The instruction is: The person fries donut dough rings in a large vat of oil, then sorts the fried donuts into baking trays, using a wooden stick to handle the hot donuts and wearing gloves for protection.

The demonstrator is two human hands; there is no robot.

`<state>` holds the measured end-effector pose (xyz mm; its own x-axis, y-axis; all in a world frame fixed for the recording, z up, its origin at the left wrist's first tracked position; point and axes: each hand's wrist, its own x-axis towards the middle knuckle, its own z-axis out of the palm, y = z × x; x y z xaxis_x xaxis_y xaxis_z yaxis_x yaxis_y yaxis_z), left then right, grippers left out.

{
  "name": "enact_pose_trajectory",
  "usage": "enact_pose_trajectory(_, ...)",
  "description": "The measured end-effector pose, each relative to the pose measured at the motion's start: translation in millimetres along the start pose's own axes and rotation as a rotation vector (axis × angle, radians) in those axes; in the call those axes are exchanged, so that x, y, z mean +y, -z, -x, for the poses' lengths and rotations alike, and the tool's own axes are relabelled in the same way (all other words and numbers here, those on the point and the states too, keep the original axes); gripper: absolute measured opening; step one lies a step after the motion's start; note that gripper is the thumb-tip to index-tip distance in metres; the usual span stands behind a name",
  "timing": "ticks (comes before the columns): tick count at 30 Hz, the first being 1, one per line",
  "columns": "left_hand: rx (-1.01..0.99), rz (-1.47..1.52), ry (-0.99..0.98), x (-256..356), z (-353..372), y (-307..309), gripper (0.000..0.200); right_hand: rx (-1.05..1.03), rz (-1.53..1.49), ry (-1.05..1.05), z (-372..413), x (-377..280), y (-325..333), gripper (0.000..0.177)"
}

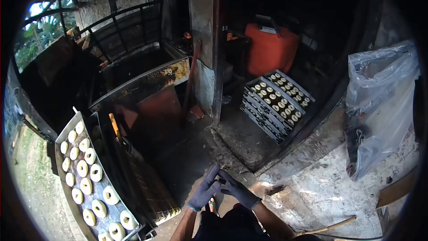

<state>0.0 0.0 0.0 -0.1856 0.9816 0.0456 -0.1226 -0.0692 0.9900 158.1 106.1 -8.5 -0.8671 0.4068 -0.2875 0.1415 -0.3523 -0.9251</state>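
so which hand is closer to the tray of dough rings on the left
Left. The left hand lies right of the tray; the right hand sits just beyond it, their fingertips touching.

Both hands are held low in front of the body, at bottom centre of the view, w/ bare forearms angled inward from either side and wrists approx. level. The left hand [204,193] is gloved, its fingers stretched up and to the R, while the right hand [237,190], also gloved, is pointed up and to the L. The fingertips of the two are met in the middle, touching or just overlapping, and both hands are seen open-fingered, not clenched.
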Motion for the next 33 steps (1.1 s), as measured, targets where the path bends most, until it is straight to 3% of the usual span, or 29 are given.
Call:
enact_pose_trajectory(1, -0.044, -0.099, -0.141, 9, -8, -19, 0.086, -0.057, -0.019, 0.089, 1, -15, 0, 0.074)
enact_pose_trajectory(2, -0.034, -0.076, -0.133, 7, -14, -33, 0.086, -0.116, -0.043, 0.171, 1, -24, 0, 0.076)
enact_pose_trajectory(3, -0.044, -0.372, -0.252, 40, -92, 51, 0.086, -0.164, -0.094, 0.263, -116, -75, -9, 0.076)
enact_pose_trajectory(5, -0.015, -0.528, -0.331, 49, -120, 56, 0.087, -0.348, 0.121, 0.398, -151, -101, 4, 0.074)
enact_pose_trajectory(7, 0.066, -0.462, -0.498, 70, -144, 66, 0.084, -0.496, 0.235, 0.448, -191, -110, 11, 0.074)
enact_pose_trajectory(8, 0.124, -0.451, -0.55, 77, -157, 74, 0.083, -0.576, 0.05, 0.556, -218, -110, 4, 0.068)
enact_pose_trajectory(10, 0.467, -0.724, -0.581, 77, -182, 85, 0.077, -0.714, -0.371, 0.71, -265, -96, -16, 0.057)
enact_pose_trajectory(12, 0.766, -0.648, -0.671, 87, -224, 92, 0.054, -0.786, -0.81, 0.836, -312, -83, -21, 0.047)
enact_pose_trajectory(13, 0.913, -0.602, -0.712, 92, -246, 96, 0.044, -0.809, -0.842, 0.755, -337, -77, -3, 0.042)
enact_pose_trajectory(14, 0.919, -0.773, -0.711, 82, -259, 114, 0.051, -0.818, -0.807, 0.603, -368, -74, 27, 0.037)
enact_pose_trajectory(15, 0.931, -0.932, -0.674, 75, -271, 122, 0.058, -0.836, -0.748, 0.431, -397, -72, 53, 0.033)
enact_pose_trajectory(16, 0.742, -0.553, -0.684, 110, -290, 131, 0.055, -0.849, -0.641, 0.289, -418, -74, 67, 0.029)
enact_pose_trajectory(17, 0.792, -0.569, -0.657, 110, -295, 145, 0.055, -0.861, -0.36, 0.152, -422, -117, 65, 0.031)
enact_pose_trajectory(18, 0.552, -0.378, -0.261, 108, -292, 168, 0.073, -0.903, -0.075, 0.024, -426, -163, 62, 0.036)
enact_pose_trajectory(19, 0.305, -0.164, 0.118, 110, -285, 187, 0.092, -0.958, 0.08, -0.109, -431, -185, 55, 0.059)
enact_pose_trajectory(20, 0.271, -0.197, 0.424, 117, -275, 195, 0.099, -1.022, 0.243, -0.234, -436, -208, 48, 0.086)
enact_pose_trajectory(21, 0.327, -0.186, 0.428, 119, -266, 206, 0.099, -1.074, 0.252, -0.252, -451, -207, 47, 0.086)
enact_pose_trajectory(23, 0.498, -0.72, 0.658, 119, -240, 219, 0.101, -1.063, 1.306, 0.119, -492, -197, 46, 0.096)
enact_pose_trajectory(24, 0.721, -0.771, 0.547, 127, -219, 227, 0.096, -0.935, 1.258, 0.141, -516, -182, 47, 0.094)
enact_pose_trajectory(25, 0.935, -0.834, 0.435, 140, -193, 240, 0.09, -1.018, 1.266, 0.166, -536, -187, 35, 0.094)
enact_pose_trajectory(27, 1.202, -0.952, 0.403, 162, -135, 270, 0.071, -0.923, 1.135, 0.254, -568, -194, 7, 0.075)
enact_pose_trajectory(28, 1.321, -0.973, 0.394, 182, -112, 281, 0.062, -0.958, 1.011, 0.35, -576, -201, -14, 0.053)
enact_pose_trajectory(31, 1.675, -0.948, 0.354, 219, -48, 335, 0.041, -1.129, 0.844, 0.442, -594, -245, -110, 0.043)
enact_pose_trajectory(33, 1.809, -0.901, 0.431, 221, 0, 383, 0.038, -1.232, 0.738, 0.626, -599, -267, -187, 0.041)
